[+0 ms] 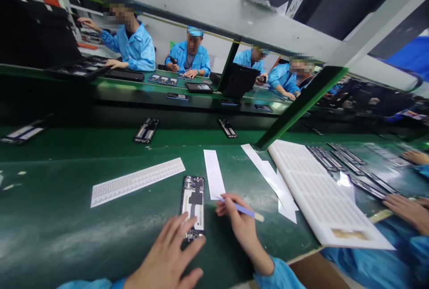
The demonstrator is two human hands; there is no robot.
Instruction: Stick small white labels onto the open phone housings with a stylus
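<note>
An opened phone body [196,197] lies on the green bench, its circuit board and inner parts exposed. My left hand [169,251] is open with fingers spread; its fingertips overlap the phone's lower end, and I cannot tell how firmly they touch. To the right of the phone, my right hand [237,217] is closed around a slim purple pen-like tool [244,210] with a cream rear end. The tool's tip is near the lower edge of a narrow white sticker sheet [214,175]. A wider sheet of printed labels [137,182] lies at the left.
White paper strips [268,175] and a ridged white tray [321,195] lie at right. Beyond are several phone frames [335,159] and a co-worker's hand [407,211]. Opened phones [146,130] lie along the back strip. A green post [298,106] rises there; co-workers [189,54] sit opposite.
</note>
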